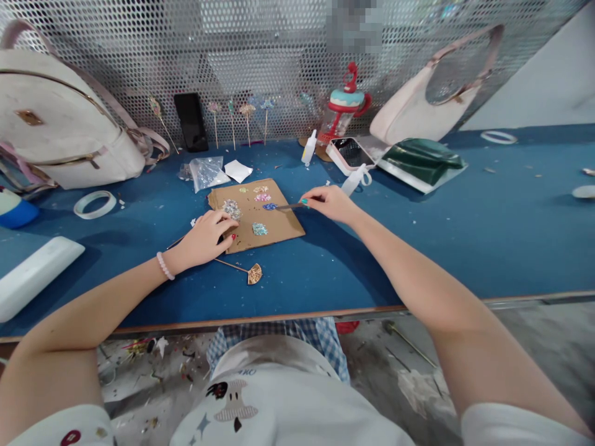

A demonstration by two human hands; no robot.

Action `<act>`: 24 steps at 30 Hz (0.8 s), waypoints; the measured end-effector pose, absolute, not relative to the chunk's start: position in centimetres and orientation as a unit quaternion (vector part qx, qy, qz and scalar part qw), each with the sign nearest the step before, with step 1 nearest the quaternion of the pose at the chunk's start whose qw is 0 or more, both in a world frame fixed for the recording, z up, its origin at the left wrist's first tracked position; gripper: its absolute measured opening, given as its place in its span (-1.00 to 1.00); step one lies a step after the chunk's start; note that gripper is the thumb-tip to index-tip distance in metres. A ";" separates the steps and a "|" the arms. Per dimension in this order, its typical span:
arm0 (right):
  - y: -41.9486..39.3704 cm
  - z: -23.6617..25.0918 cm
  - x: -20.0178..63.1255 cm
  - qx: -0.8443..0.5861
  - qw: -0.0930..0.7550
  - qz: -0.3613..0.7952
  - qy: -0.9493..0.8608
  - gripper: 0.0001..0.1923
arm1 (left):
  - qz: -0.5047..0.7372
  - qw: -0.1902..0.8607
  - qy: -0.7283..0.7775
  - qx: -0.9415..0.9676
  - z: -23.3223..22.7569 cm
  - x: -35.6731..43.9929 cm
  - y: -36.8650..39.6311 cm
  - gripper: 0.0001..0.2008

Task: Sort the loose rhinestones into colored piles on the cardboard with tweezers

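Observation:
A brown cardboard sheet point(279, 226) lies on the blue table point(465, 235) and carries several small piles of coloured beads, among them a blue pile point(270, 206) and a silvery pile point(231, 209). My right hand point(329, 202) pinches thin tweezers point(289, 205) whose tip reaches the blue pile. My left hand point(207, 237) rests on the cardboard's left edge beside the silvery pile, fingers curled; whether it grips something small I cannot tell. A gold fan-shaped hairpin point(253, 274) lies just in front of the cardboard.
A white backpack point(65, 133) stands at the back left. Finished hairpins point(247, 111) and a black phone point(191, 121) lean on the mesh wall. Also nearby are a plastic bag point(207, 171), glue bottles point(309, 148), a drinking bottle point(344, 106), a green pouch point(421, 160), a pale handbag point(437, 99) and a tape roll point(95, 204).

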State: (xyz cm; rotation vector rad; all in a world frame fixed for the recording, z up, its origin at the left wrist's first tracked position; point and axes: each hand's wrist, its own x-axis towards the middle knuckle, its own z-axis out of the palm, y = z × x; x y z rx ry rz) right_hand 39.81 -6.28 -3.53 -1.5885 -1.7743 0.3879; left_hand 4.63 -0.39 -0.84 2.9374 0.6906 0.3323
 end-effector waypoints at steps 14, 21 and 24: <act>-6.9 -3.7 35.9 -0.585 0.338 0.119 -0.727 -0.80 | 0.117 0.070 0.212 0.968 -0.7 4.7 -0.5 -0.67; -6.9 -3.6 35.7 -0.549 0.243 0.024 -0.799 -0.86 | 0.120 0.065 0.202 0.970 -0.8 4.7 -0.5 -0.66; -7.0 -3.4 35.1 -0.544 0.209 -0.008 -0.813 -0.83 | 0.122 0.064 0.199 0.970 -0.8 4.7 -0.5 -0.67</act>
